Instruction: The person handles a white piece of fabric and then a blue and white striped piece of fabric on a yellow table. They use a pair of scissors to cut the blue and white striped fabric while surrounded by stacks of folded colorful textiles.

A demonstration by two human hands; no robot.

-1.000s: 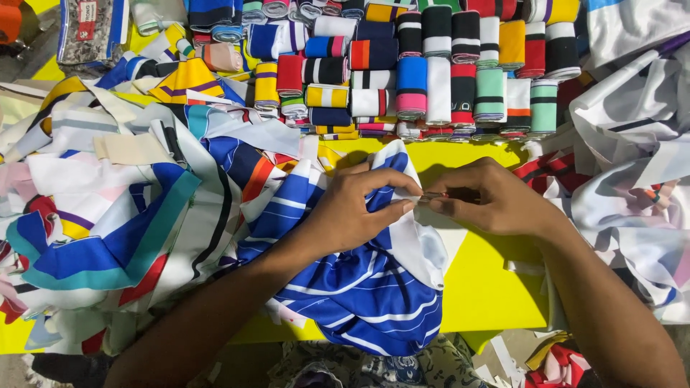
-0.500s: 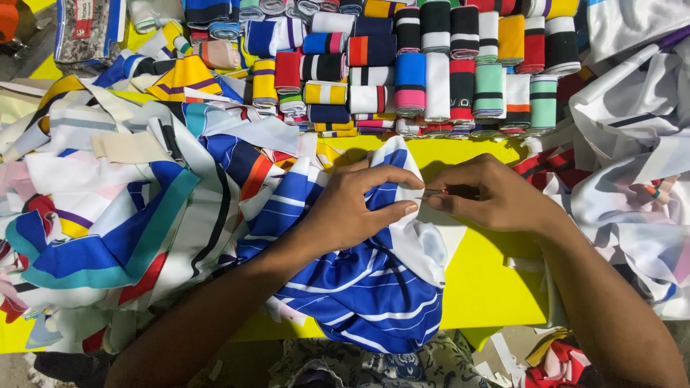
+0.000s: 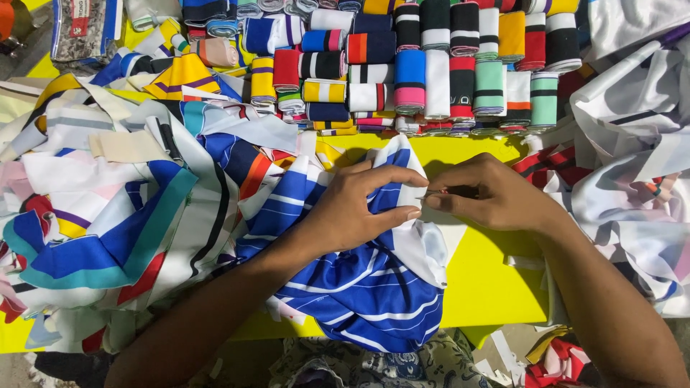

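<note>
left hand (image 3: 359, 208): closed on a bunched fold of the blue-and-white striped fabric (image 3: 366, 294), pinning it to the yellow worktop (image 3: 489, 280) so the edge stays taut
right hand (image 3: 489, 194): fingertips pinched shut on something thin at that edge; too small to tell what
fabric: soft, smooth knit; draped towards the body
rolled rib trims (image 3: 424, 65): striped, packed in rows behind
cut panels (image 3: 108, 215): heaped left
</note>
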